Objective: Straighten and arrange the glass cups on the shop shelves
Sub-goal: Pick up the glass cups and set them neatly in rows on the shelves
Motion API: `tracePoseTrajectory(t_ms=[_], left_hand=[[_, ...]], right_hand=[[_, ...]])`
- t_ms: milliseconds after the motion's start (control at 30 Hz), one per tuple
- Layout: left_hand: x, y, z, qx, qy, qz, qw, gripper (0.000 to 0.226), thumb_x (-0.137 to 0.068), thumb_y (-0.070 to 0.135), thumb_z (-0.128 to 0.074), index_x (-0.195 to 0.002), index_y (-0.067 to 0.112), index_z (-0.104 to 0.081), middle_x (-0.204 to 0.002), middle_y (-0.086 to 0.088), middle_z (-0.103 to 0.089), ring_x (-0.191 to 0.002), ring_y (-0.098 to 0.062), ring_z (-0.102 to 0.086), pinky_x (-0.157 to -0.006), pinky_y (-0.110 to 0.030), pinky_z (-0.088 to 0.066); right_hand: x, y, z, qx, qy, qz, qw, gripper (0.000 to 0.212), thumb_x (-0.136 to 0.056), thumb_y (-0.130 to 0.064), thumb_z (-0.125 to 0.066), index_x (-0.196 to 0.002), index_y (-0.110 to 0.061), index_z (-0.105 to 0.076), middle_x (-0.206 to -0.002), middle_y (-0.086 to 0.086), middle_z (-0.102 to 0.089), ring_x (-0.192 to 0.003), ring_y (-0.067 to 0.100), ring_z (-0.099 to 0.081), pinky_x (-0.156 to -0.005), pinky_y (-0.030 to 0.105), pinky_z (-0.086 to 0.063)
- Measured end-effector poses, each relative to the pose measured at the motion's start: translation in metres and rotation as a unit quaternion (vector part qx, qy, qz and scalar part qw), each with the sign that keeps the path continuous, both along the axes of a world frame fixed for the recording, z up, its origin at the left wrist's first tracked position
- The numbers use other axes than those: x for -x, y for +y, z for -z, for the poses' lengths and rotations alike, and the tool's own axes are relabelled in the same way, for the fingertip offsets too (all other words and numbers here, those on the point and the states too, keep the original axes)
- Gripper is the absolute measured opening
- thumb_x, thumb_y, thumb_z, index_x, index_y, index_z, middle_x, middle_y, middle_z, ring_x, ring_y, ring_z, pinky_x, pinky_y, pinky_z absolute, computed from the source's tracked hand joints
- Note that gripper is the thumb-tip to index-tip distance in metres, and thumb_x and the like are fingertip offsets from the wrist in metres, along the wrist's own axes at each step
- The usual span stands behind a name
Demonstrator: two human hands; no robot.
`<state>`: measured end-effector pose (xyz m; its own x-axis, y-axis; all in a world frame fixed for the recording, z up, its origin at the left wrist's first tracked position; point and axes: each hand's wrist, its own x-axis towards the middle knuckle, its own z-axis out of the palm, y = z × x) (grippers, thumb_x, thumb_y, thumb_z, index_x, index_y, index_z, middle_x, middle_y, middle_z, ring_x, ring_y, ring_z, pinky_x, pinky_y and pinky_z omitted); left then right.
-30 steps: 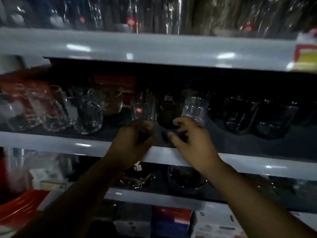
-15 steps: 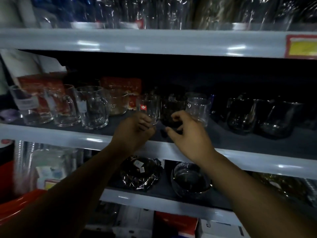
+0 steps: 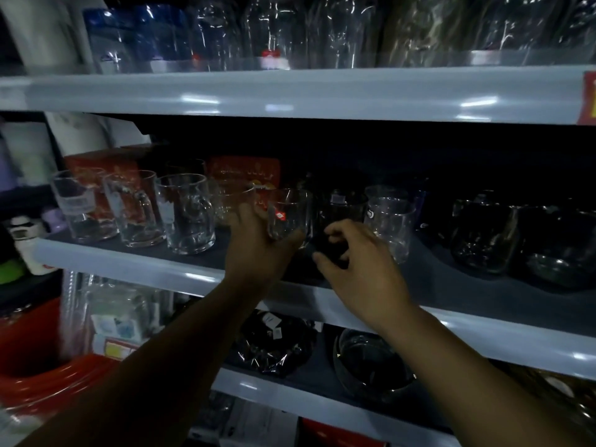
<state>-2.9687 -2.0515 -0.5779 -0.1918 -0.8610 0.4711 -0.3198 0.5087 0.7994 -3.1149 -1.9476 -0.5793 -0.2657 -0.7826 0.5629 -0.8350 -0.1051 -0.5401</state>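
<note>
While the left hand (image 3: 258,250) grasps a small red-stickered glass cup (image 3: 288,217) at the middle shelf (image 3: 129,262), the right hand (image 3: 364,272) curls at the base of a dark cup (image 3: 343,208) beside it; dimness hides whether it grips.

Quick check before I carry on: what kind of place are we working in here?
Most likely a housewares shop aisle. Tiered metal shelves carry rows of matching glass mugs, a red and yellow price label sits on the upper shelf's edge, and the small cup in the left hand bears a sticker.
</note>
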Motion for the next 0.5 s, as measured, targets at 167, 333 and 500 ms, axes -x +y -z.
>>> tracePoseTrajectory(t_ms=[167, 333, 500], left_hand=[[0.015, -0.020, -0.012, 0.120, -0.012, -0.039, 0.992, 0.064, -0.078, 0.033, -0.082, -0.124, 0.017, -0.039, -0.124, -0.005, -0.038, -0.105, -0.012, -0.046, -0.087, -0.011, -0.042], [0.021, -0.029, -0.007, -0.042, 0.041, 0.058, 0.997, 0.080, -0.075, 0.034, -0.087, -0.131, 0.026, -0.030, -0.117, 0.006, -0.059, -0.107, -0.012, -0.064, -0.086, -0.032, -0.058], [0.025, -0.020, -0.009, -0.049, 0.004, 0.016, 0.999, 0.070, -0.073, 0.033, -0.089, -0.124, 0.025, -0.041, -0.106, 0.011, -0.060, -0.089, -0.003, -0.063, -0.058, -0.011, -0.048]], right_hand=[[0.012, -0.003, -0.012, 0.016, 0.001, -0.006, 1.000, 0.029, -0.093, -0.037, -0.068, -0.120, -0.028, -0.059, -0.107, -0.013, -0.059, -0.089, 0.006, -0.058, -0.076, 0.037, -0.057], [0.025, -0.003, -0.006, 0.060, -0.020, -0.028, 0.998, 0.014, -0.093, -0.029, -0.069, -0.105, -0.025, -0.064, -0.086, -0.013, -0.059, -0.078, 0.005, -0.055, -0.065, 0.022, -0.051], [0.026, -0.008, -0.003, 0.079, -0.087, -0.048, 0.992, 0.015, -0.092, -0.029, -0.071, -0.104, -0.024, -0.064, -0.083, -0.010, -0.060, -0.074, 0.004, -0.056, -0.063, 0.017, -0.049]])
